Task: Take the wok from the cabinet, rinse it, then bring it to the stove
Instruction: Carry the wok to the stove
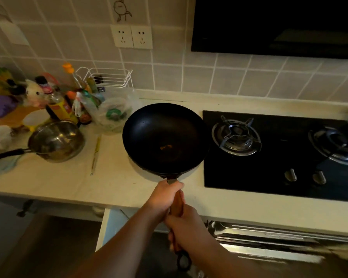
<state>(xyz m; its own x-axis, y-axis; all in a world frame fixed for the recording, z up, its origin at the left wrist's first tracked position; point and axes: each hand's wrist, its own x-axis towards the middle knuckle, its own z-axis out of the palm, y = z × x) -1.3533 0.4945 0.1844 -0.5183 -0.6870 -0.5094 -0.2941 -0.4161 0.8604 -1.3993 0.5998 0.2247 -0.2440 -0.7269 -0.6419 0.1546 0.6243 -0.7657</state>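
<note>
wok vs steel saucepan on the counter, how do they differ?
The wok is black, wide and shallow; the saucepan is shiny steel, smaller and deeper. The wok is gripped by its wooden handle in both the left hand and right hand; the saucepan sits untouched on the counter. The wok is beside the stove; the saucepan is further left. Both have one long handle.

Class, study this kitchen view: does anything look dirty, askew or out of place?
Yes. The wok, held by both hands over the counter beside the stove, shows a small orange-brown patch near its centre, like rust or residue. A chopstick-like stick lies loose on the counter.
</note>
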